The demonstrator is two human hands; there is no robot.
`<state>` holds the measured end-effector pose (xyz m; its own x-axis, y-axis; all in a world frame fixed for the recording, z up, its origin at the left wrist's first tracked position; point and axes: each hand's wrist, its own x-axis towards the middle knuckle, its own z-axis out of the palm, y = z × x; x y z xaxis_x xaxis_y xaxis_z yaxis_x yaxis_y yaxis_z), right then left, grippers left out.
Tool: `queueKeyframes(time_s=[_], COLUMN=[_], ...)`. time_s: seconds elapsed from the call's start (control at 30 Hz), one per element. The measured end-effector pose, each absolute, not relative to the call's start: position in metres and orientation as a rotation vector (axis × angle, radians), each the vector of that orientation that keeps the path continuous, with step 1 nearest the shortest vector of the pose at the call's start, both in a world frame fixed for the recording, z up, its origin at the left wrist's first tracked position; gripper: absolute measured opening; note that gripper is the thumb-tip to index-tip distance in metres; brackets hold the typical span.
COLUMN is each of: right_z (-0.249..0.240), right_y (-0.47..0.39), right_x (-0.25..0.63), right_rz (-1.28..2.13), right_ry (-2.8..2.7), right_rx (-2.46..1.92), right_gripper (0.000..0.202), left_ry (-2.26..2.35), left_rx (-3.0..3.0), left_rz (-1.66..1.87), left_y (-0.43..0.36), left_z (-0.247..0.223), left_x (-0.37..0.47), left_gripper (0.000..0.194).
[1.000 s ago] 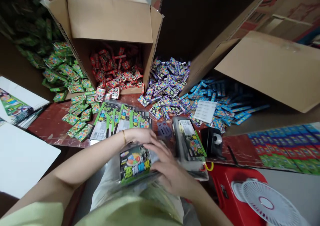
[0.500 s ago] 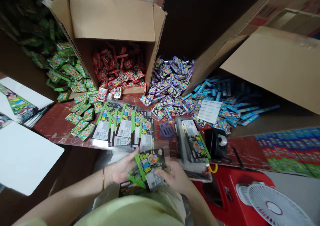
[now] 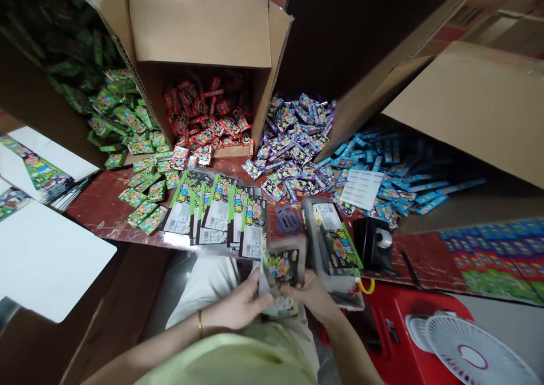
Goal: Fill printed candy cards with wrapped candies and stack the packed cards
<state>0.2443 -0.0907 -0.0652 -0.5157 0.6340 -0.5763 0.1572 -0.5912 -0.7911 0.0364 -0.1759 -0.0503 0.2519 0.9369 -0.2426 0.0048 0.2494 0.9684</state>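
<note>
Over my lap I hold a clear plastic bag with a black and green printed card (image 3: 282,267), slightly blurred. My left hand (image 3: 241,304) grips its left edge, the thumb in front and the fingers partly hidden behind. My right hand (image 3: 313,297) is closed on its lower right side. Just beyond, at the table edge, bagged cards (image 3: 254,226) with white label areas lie overlapping in a row. Right of them are a purple plastic piece (image 3: 288,220) with slots and a stack of clear bags with a printed card (image 3: 340,243) on top.
Small packets lie in heaps: green (image 3: 127,118), red (image 3: 199,118), purple (image 3: 297,141) and blue (image 3: 386,175), in and before cardboard boxes (image 3: 199,28). A white label sheet (image 3: 361,189), black dispenser (image 3: 374,243), white fan (image 3: 476,351) and large white cards (image 3: 55,260) stand around.
Both hands have moved right relative to the table, with the held bag now more upright. The loose lower cards seen before in my left hand no longer show separately. The view has shifted slightly.
</note>
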Motion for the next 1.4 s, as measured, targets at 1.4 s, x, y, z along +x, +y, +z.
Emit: queueKeyframes(time_s=[1.4], right_z=[-0.076], right_y=[-0.031], right_x=[0.172], right_rz=[1.510], right_ry=[-1.191], right_rx=[-1.256], right_gripper=[0.046], left_ry=[1.751], left_rx=[1.750], left_rz=[1.083], left_y=[-0.101], left_z=[-0.081], left_x=[0.007], left_gripper=[0.060])
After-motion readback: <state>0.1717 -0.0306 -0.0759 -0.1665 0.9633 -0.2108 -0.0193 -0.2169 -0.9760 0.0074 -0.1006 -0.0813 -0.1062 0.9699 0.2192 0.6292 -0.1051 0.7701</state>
